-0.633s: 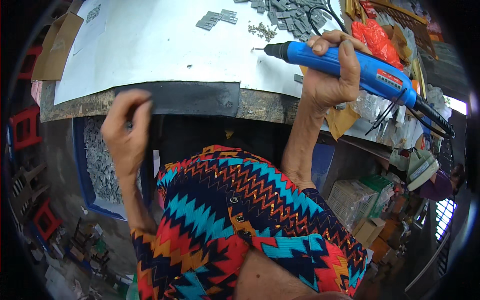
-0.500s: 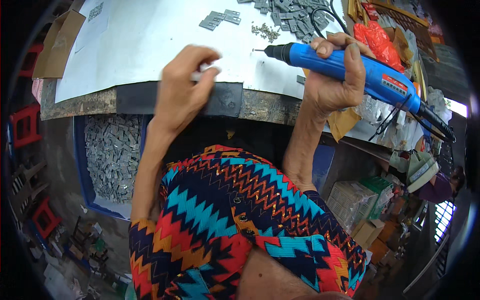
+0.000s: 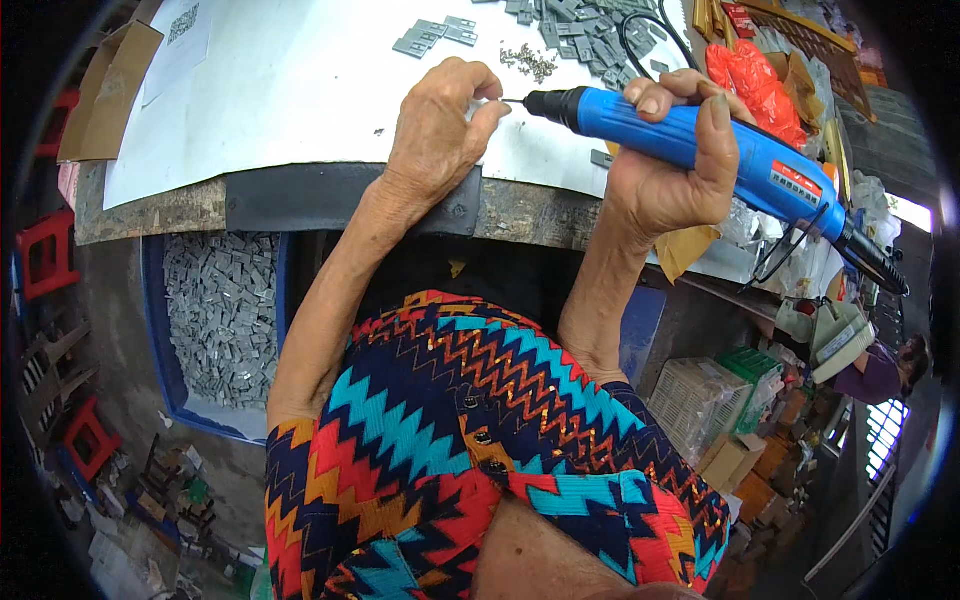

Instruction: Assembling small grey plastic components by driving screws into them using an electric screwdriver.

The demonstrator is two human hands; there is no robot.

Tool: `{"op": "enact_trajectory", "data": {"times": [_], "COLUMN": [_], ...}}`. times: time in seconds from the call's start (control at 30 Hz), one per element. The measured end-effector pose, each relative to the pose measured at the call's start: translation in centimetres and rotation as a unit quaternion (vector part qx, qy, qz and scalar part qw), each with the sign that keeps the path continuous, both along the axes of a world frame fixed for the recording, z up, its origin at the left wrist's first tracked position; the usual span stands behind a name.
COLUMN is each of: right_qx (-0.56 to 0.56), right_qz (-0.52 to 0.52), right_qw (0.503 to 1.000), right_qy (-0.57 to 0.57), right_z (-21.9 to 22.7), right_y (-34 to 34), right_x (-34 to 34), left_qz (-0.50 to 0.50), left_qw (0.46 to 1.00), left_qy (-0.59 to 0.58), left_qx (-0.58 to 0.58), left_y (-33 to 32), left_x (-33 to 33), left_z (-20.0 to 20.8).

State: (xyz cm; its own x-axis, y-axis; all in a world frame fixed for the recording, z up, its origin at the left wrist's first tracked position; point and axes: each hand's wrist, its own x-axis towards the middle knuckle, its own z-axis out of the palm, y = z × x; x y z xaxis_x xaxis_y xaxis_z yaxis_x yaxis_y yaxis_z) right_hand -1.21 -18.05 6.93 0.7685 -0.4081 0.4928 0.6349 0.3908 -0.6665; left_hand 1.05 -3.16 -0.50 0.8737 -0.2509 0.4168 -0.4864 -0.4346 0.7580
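Note:
My right hand (image 3: 680, 160) is wrapped around a blue electric screwdriver (image 3: 640, 122), held sideways above the white-covered bench with its thin bit pointing left. At the bit's tip, my left hand (image 3: 440, 125) has thumb and forefinger curled together in a pinch. What sits between those fingertips is too small and hidden to make out. Behind the bit lies a little pile of small screws (image 3: 530, 64). Flat grey plates (image 3: 420, 38) rest beyond my left hand, and a larger heap of grey plates (image 3: 590, 40) spreads at the far side.
Under the bench's left side stands a blue bin (image 3: 158, 330) full of small grey metal pieces. An open cardboard box (image 3: 105, 95) is at the bench's left end. Red plastic bags (image 3: 750, 85) and the screwdriver's black cable (image 3: 875, 255) lie to the right. A person (image 3: 880, 370) is farther right.
My left hand has moved right and away from me to the screwdriver's tip, its fingers now meeting there. The screwdriver has barely moved.

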Motion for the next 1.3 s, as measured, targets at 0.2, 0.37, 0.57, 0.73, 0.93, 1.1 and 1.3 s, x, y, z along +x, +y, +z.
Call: {"op": "enact_trajectory", "data": {"times": [0.2, 0.37, 0.57, 0.73, 0.93, 1.1, 1.3], "right_qx": [0.005, -0.012, -0.002, 0.008, 0.005, 0.003, -0.004], "right_qz": [0.002, 0.001, 0.005, 0.007, 0.011, 0.008, 0.005], "right_qw": [1.0, 1.0, 1.0, 1.0, 1.0, 1.0, 1.0], "right_qy": [0.001, -0.003, 0.009, 0.009, 0.014, 0.015, 0.017], "right_z": [0.12, 0.0, 0.1, -0.14, -0.25, -0.14, -0.11], "right_y": [-0.18, -0.05, 0.2, 0.22, 0.07, 0.11, 0.29], "right_x": [-0.24, -0.17, -0.26, -0.17, -0.27, -0.34, -0.38], "left_qz": [0.001, -0.002, -0.002, -0.003, -0.003, -0.007, -0.009], "left_qw": [1.0, 1.0, 1.0, 0.999, 0.998, 0.998, 0.998], "left_qy": [0.004, -0.004, -0.022, -0.028, -0.055, -0.059, -0.066], "left_qx": [0.0, 0.008, 0.014, 0.027, 0.027, 0.028, 0.022], "left_y": [0.03, -0.05, -0.13, -0.11, -0.22, -0.19, -0.23], "left_x": [-0.14, -0.22, -0.26, -0.27, -0.35, -0.37, -0.37], "left_z": [0.02, 0.1, 0.04, -0.01, -0.05, -0.11, -0.1]}}
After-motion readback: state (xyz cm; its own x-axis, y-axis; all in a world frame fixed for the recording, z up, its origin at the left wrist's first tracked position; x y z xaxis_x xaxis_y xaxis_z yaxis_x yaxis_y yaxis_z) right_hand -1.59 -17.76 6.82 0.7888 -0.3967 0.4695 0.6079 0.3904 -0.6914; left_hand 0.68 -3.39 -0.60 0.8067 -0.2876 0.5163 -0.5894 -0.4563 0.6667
